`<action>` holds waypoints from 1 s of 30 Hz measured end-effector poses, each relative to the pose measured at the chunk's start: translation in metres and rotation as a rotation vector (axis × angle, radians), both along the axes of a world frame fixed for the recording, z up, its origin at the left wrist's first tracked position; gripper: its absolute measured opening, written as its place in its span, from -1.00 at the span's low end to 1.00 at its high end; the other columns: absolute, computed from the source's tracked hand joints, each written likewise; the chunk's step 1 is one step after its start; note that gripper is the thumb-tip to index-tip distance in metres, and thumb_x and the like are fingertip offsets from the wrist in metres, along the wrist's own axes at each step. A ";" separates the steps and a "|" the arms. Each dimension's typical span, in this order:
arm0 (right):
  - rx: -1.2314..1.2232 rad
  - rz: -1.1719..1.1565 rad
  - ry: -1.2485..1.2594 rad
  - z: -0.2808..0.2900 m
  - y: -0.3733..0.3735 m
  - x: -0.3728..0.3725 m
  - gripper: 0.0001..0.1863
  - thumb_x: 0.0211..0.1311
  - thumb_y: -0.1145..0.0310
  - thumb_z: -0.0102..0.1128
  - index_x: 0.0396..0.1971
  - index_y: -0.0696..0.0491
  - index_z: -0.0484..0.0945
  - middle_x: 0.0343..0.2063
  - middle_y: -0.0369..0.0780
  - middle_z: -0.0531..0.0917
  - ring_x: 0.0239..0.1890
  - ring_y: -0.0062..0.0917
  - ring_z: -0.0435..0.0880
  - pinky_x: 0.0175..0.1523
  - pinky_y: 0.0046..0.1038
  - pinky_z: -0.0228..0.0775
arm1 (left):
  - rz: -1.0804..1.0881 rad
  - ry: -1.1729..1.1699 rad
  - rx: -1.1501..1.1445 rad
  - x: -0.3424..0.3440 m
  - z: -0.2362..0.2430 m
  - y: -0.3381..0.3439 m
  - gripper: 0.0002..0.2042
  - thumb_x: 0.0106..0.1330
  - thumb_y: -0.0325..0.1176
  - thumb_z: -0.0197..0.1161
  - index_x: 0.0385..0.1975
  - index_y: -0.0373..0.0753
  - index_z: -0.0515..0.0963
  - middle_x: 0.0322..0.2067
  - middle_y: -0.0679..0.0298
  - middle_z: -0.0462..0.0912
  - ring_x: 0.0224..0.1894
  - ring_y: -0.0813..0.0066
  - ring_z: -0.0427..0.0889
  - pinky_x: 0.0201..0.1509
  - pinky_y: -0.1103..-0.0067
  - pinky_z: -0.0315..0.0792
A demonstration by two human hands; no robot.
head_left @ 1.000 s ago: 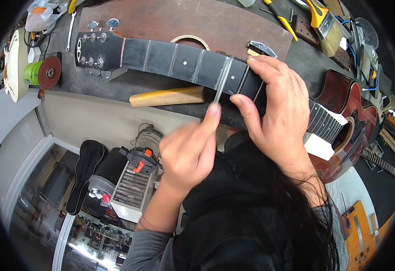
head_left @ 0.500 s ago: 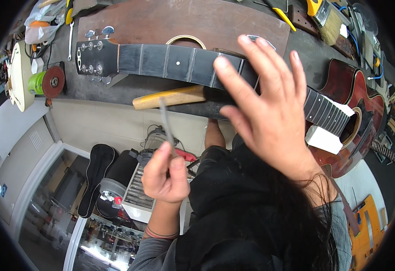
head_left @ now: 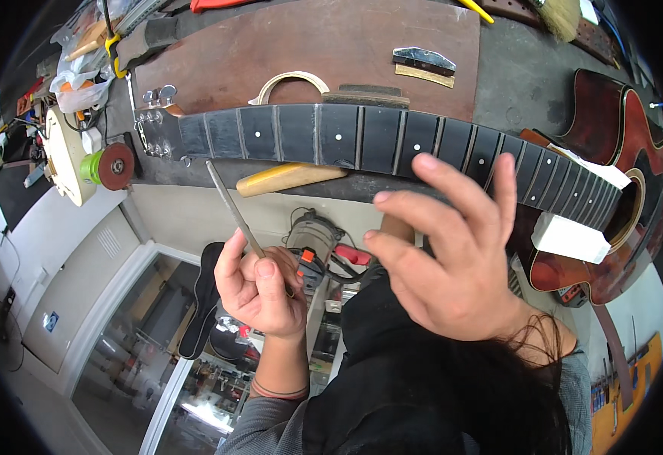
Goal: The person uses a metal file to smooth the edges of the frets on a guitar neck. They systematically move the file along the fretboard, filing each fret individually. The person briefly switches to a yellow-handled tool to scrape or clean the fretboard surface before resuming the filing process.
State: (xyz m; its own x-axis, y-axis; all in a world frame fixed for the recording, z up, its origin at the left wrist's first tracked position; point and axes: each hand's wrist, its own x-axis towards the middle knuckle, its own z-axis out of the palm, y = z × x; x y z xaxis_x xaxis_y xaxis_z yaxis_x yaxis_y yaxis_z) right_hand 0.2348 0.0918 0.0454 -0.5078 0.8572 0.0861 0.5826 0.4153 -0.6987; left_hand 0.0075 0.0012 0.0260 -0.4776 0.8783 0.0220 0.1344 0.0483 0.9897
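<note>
Pinching a slim grey file (head_left: 229, 201) between thumb and fingers, the left hand (head_left: 263, 296) was closed on its nearer end. The file looked straight, narrow and dull; it slanted out of that grip toward the far left, its tip just beside the near edge of the guitar neck (head_left: 381, 144), though whether they touched could not be told. To the right, the right hand (head_left: 457, 262) was empty, its fingers spread apart. Farther off lay a yellowish wooden piece (head_left: 293, 179), then the black, pale-dotted neck, greyish and scuffed toward the left. Beyond stretched a brown board (head_left: 331, 45).
</note>
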 end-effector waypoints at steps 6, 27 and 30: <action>-0.009 -0.052 0.001 -0.004 0.012 0.013 -0.62 0.03 0.51 0.53 -0.11 -0.13 0.77 0.23 -0.29 0.69 0.52 -0.11 0.51 0.71 0.43 -0.21 | -0.065 -0.012 -0.008 0.004 -0.001 0.007 -0.52 0.71 -0.43 0.12 0.52 -0.50 0.34 -0.64 0.31 0.47 -0.66 0.65 0.36 -0.55 0.59 0.27; 0.067 -0.130 -0.025 -0.008 0.026 0.007 -0.51 0.04 0.44 0.53 0.06 -0.14 0.80 0.17 -0.34 0.68 0.31 -0.31 0.61 0.52 0.08 0.22 | -0.317 0.418 -0.063 0.020 0.001 0.001 -0.54 0.61 -0.65 0.16 0.48 -0.53 0.43 -0.57 0.28 0.55 -0.62 0.60 0.42 -0.45 0.57 0.40; 0.060 -0.116 -0.062 -0.004 0.034 0.008 -0.46 0.02 0.47 0.53 0.10 -0.12 0.79 0.21 -0.28 0.66 0.31 -0.25 0.60 0.47 0.01 0.23 | -0.343 0.466 -0.059 0.018 -0.003 0.000 -0.54 0.58 -0.69 0.18 0.45 -0.54 0.47 -0.53 0.26 0.60 -0.59 0.63 0.46 -0.42 0.62 0.40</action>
